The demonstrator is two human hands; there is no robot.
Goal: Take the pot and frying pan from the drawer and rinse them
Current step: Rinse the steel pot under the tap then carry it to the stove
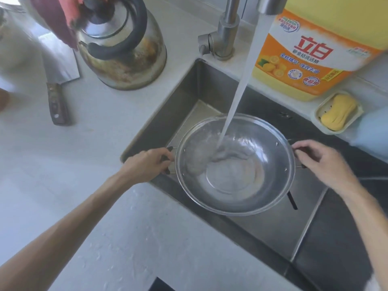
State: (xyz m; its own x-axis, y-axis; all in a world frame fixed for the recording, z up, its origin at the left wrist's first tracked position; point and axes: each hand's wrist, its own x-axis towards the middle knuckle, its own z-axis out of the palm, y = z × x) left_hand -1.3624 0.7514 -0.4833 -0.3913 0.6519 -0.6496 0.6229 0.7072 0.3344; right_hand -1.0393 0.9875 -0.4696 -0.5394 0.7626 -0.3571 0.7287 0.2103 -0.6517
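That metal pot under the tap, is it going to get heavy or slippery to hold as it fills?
Probably heavier: water from the faucet is pooling in the pot. Wet steel is likely slick, though the left hand and right hand each grip a side handle. It looks rigid, but water sloshing in such a shallow bowl could tip it.

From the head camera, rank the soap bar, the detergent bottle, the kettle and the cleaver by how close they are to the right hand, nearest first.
From the right hand, which grips the pot handle:
1. Soap bar, in its dish on the ledge just behind the hand.
2. Detergent bottle, farther back by the tap.
3. Kettle, across the sink on the left counter.
4. Cleaver, leftmost.
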